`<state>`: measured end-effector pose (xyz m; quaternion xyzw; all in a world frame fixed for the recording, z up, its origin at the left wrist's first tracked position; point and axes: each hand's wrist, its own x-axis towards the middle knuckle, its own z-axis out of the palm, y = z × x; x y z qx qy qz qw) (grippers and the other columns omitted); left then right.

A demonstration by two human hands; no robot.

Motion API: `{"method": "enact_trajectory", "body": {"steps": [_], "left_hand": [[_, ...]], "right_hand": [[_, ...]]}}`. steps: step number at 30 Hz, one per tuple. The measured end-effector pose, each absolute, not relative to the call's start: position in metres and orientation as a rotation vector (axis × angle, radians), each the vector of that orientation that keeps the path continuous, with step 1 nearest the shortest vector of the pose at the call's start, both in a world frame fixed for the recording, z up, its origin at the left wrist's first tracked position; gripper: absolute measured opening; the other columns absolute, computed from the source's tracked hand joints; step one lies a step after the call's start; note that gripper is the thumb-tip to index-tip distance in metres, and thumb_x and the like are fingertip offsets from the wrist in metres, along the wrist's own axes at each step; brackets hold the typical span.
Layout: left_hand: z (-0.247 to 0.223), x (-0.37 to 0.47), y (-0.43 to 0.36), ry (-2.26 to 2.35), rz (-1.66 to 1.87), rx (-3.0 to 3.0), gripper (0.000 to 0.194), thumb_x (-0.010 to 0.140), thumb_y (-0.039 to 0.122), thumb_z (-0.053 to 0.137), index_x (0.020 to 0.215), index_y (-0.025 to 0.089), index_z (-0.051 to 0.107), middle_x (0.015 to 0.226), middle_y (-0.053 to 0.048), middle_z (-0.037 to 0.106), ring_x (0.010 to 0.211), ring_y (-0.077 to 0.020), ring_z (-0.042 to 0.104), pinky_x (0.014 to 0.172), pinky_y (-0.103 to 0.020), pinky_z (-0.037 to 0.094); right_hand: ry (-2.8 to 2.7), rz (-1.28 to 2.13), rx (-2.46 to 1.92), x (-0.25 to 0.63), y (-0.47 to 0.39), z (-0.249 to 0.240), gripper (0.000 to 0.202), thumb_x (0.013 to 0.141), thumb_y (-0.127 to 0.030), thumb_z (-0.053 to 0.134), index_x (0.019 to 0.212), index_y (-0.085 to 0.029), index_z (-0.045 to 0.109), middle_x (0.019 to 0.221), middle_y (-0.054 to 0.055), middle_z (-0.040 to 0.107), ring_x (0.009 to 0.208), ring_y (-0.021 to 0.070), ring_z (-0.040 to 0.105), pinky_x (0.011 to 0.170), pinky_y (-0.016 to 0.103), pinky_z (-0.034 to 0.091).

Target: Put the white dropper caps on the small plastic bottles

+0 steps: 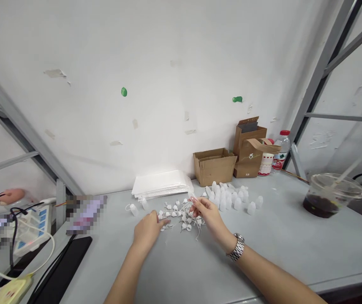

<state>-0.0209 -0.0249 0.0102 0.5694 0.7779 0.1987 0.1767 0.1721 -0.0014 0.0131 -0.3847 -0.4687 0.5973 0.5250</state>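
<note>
While the right grip [208,215] is raised at the near right edge of the pile, its thumb and fingers pinch a translucent white piece [192,195], which projects past the fingertips toward the wall. The left grip [147,230] is positioned at the left edge of the pile, fingers beside the nearest caps; whether it grasps one cannot be determined. The small white caps with cords [184,219] lie scattered on the counter [174,270] between the two grips. A group of translucent cylinders [228,198] is located beyond and to the right of the right grip. Two capsules [134,210] sit just beyond the left grip, in front of a stack of white sheets [160,184].
</note>
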Motion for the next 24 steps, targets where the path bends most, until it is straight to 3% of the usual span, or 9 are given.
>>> {"method": "enact_trajectory", "body": {"steps": [4,8,13,17,24], "left_hand": [[0.015,-0.016,-0.03,2.27,0.083,1.719,0.033,0.074,0.051,0.043,0.068,0.02,0.051,0.076,-0.011,0.065,0.07,-0.0275,0.059,0.053,-0.029,0.032],[0.015,-0.014,-0.031,2.202,0.064,1.794,0.029,0.077,0.045,0.041,0.071,0.019,0.053,0.078,-0.011,0.066,0.07,-0.0269,0.061,0.052,-0.029,0.033],[0.013,-0.015,-0.024,2.169,0.573,1.704,0.027,0.076,0.043,0.043,0.067,0.019,0.052,0.072,-0.009,0.066,0.069,-0.0241,0.061,0.055,-0.03,0.037],[0.017,-0.008,-0.019,1.724,1.164,1.294,0.031,0.069,0.046,0.054,0.082,0.017,0.056,0.081,-0.009,0.067,0.075,-0.0223,0.062,0.052,-0.026,0.043],[0.015,0.013,-0.024,0.931,1.38,0.693,0.023,0.061,0.032,0.069,0.075,0.015,0.063,0.081,-0.007,0.069,0.078,-0.0178,0.063,0.073,-0.029,0.046]], "right_hand": [[-1.157,1.435,-0.909,0.17,-0.005,0.014,0.038,0.067,-0.052,0.061,0.07,-0.015,0.058,0.061,-0.001,0.057,0.05,0.0086,0.049,0.052,0.022,0.04],[-1.194,1.423,-0.929,0.169,-0.007,0.013,0.037,0.068,-0.051,0.06,0.074,-0.015,0.06,0.064,0.0,0.058,0.051,0.0091,0.049,0.052,0.023,0.04],[-1.307,1.342,-0.915,0.169,-0.008,0.011,0.034,0.068,-0.049,0.061,0.079,-0.016,0.064,0.069,0.001,0.06,0.057,0.0117,0.051,0.055,0.024,0.04],[-1.348,1.474,-0.812,0.168,-0.01,0.01,0.035,0.071,-0.05,0.058,0.082,-0.016,0.063,0.074,0.003,0.064,0.058,0.0119,0.053,0.058,0.025,0.041],[-1.448,1.614,-0.731,0.16,-0.014,0.004,0.037,0.072,-0.053,0.056,0.073,-0.016,0.058,0.063,0.002,0.064,0.051,0.0113,0.053,0.055,0.025,0.038]]}}
